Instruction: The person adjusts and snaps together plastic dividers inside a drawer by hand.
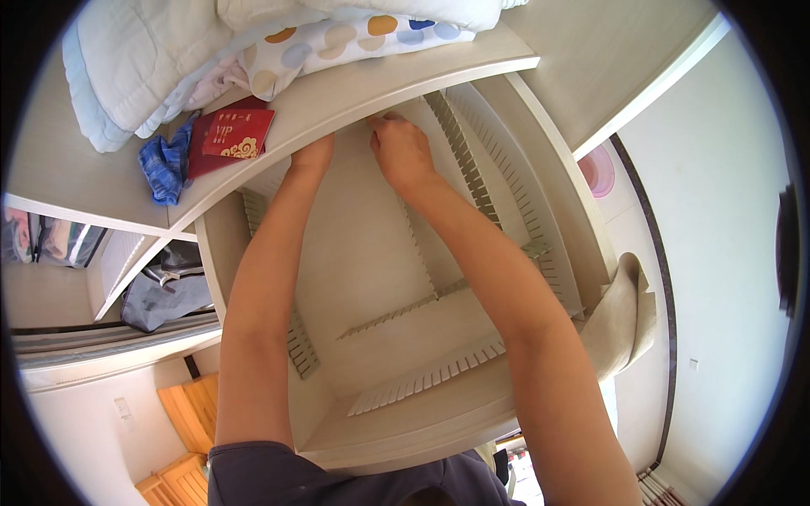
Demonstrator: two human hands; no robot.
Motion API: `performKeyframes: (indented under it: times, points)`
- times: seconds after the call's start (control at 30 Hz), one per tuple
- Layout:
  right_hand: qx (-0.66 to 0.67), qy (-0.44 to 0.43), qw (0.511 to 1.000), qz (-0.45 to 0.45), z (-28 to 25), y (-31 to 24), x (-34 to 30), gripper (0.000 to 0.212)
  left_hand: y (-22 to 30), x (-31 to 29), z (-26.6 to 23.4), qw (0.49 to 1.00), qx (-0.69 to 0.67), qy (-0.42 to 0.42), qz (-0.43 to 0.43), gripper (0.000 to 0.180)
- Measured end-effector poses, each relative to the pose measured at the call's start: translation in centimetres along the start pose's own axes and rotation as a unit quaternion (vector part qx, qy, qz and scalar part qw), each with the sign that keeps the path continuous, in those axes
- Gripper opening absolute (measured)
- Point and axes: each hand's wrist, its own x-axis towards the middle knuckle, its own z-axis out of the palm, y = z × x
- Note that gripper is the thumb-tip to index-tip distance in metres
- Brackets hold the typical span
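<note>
Both my arms reach into the far end of a pulled-out cream drawer (439,434). The shelf edge (405,72) above it hides the fingers of my left hand (314,153). To its right, my right hand (402,150) is closed with fingers curled down at the drawer's back; what they hold, if anything, is hidden. Slotted plastic divider strips line the drawer: a long strip (462,152) right of my right hand, a pale strip (429,375) along the near side, and a crosswise strip (384,319) on the bottom. A short slotted strip (300,344) leans by the left wall.
On the shelf above lie folded quilts (160,59), a red card (240,133) and a blue plaid cloth (164,167). Cubbies at left hold a dark grey bag (160,299). Beige fabric (623,325) hangs by the drawer's right side. A pink basin (597,171) stands beyond.
</note>
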Motion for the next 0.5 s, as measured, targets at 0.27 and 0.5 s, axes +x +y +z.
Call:
performKeyframes:
  times: [0.27,0.5]
  points:
    - [-0.028,0.014,0.999,-0.034,0.6,0.9,0.4,0.026,0.8,0.5,-0.4,0.989,-0.135,0.001,-0.064,0.022]
    - [-0.021,0.036,0.998,-0.048,1.6,-1.1,-0.3,0.018,0.8,0.6,-0.8,0.992,-0.114,-0.007,-0.056,0.021]
